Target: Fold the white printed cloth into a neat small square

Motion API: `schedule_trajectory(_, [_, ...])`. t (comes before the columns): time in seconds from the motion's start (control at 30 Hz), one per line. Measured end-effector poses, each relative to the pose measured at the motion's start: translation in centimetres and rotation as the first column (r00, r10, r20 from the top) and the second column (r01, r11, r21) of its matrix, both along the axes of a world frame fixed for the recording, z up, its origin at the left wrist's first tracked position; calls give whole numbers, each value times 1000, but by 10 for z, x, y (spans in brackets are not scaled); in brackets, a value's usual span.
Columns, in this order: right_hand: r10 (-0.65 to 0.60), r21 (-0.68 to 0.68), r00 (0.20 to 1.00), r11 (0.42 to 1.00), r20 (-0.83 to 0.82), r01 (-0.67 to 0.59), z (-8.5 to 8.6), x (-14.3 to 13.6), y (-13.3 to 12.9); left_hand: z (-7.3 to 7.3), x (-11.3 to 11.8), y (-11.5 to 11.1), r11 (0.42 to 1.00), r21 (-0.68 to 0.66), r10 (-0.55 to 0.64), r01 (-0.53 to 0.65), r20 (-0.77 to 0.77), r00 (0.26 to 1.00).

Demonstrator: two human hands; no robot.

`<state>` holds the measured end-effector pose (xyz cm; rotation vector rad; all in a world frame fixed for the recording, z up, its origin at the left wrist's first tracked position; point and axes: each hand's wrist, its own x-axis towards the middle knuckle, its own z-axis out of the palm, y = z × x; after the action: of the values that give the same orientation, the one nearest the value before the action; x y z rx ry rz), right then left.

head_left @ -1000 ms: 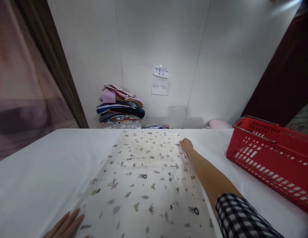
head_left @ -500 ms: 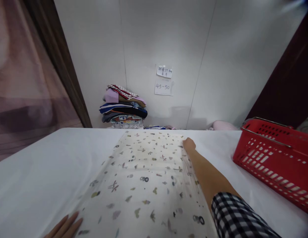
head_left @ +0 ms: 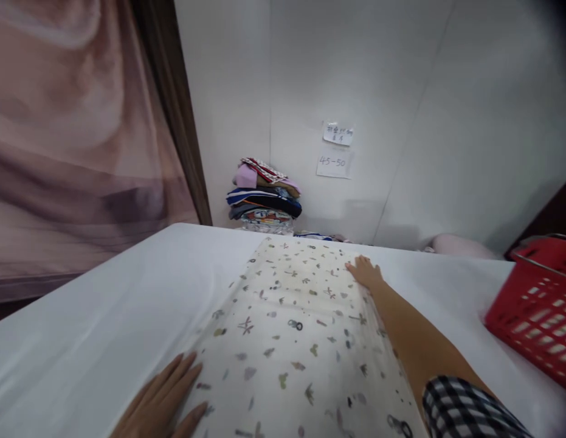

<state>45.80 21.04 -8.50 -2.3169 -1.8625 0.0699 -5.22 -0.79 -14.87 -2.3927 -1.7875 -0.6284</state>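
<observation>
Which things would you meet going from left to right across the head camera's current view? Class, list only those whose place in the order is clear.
Left hand → stack of folded cloths → right hand → red basket.

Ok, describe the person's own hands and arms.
The left hand and right hand are ungloved, with no rings or watch showing. The right arm has a black-and-white checked sleeve that stops short of the wrist. The left arm's clothing is out of view.
</observation>
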Motion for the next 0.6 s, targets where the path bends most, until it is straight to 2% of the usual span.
schedule_trajectory(0.13, [-97, -32, 995, 995, 29, 98, -8, 0, 5, 17, 8, -7, 996, -82, 25, -34, -112, 993])
schedule_trajectory(0.23, [-81, -6, 995, 997, 63, 81, -10, 4, 0, 28, 13, -11, 992, -124, 21, -37, -132, 991])
schedule_trajectory(0.37, [-32, -107, 997, 993, 71, 40, 4, 10, -12, 36, 19, -13, 990, -136, 24, -41, -125, 992])
schedule_trajectory(0.43, [12, -104, 995, 995, 101, -1, 12, 7, -22, 38, 21, -13, 989, -145, 23, -41, -123, 992])
schedule_trajectory(0.5, [64, -73, 990, 996, 129, -55, 12, -2, -38, 40, 23, -13, 988, -146, 23, -41, -125, 992])
schedule_trajectory(0.6, [81, -29, 988, 997, 128, -78, -5, -20, -74, 42, 26, -15, 986, -166, 16, -35, -119, 993])
